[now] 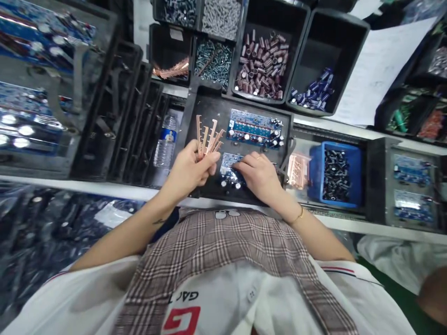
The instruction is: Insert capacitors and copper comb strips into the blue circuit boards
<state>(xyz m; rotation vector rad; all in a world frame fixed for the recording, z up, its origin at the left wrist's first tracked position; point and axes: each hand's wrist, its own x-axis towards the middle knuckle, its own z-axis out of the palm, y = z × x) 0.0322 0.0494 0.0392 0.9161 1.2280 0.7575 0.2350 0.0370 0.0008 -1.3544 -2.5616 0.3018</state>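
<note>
Between thumb and fingers, the left hand pinches fanned copper strips while the right hand, fingers bunched, touches the lower of two circuit boards in one black tray on a workbench, near one blue bin of black components and two black bins of maroon and blue capacitors.

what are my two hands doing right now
Left hand: closed on copper-coloured strips.
Right hand: over the lower circuit board; grip cannot be told.

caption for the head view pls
The left hand holds copper strips while the right hand touches the nearer circuit board.
</note>
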